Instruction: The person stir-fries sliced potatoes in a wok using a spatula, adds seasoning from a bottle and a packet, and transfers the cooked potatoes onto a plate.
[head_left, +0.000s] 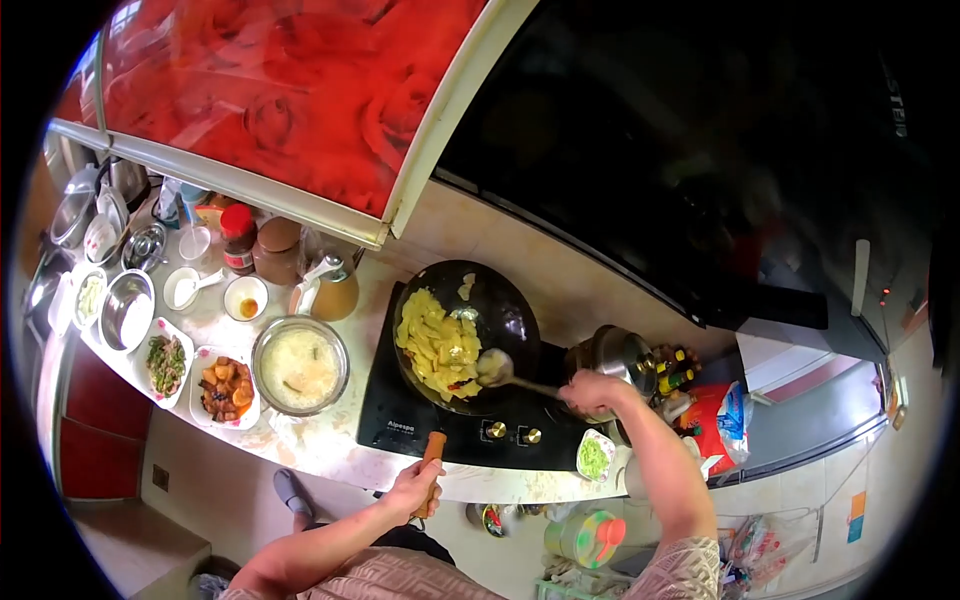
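Note:
A black wok (512,305) stands on the black gas stove (385,425), holding yellow, sliced food (437,340) that looks like potato. My left hand (412,490) is wrapped round the wok's brown wooden handle (435,446) at the front. In my right hand (590,392) is a long-handled cooking spoon (528,383); its rounded head lies inside the wok against the right side of the food. The spoon's grip end is hidden by my fingers. Beside my right forearm sits a small dish of chopped green pieces (594,458).
Left of the stove are a metal bowl of pale liquid (300,365), dishes of braised food (227,390) and greens with meat (165,364), and jars (278,250). A metal pot (625,355) and red bag (715,425) stand right. The range hood (640,170) overhangs.

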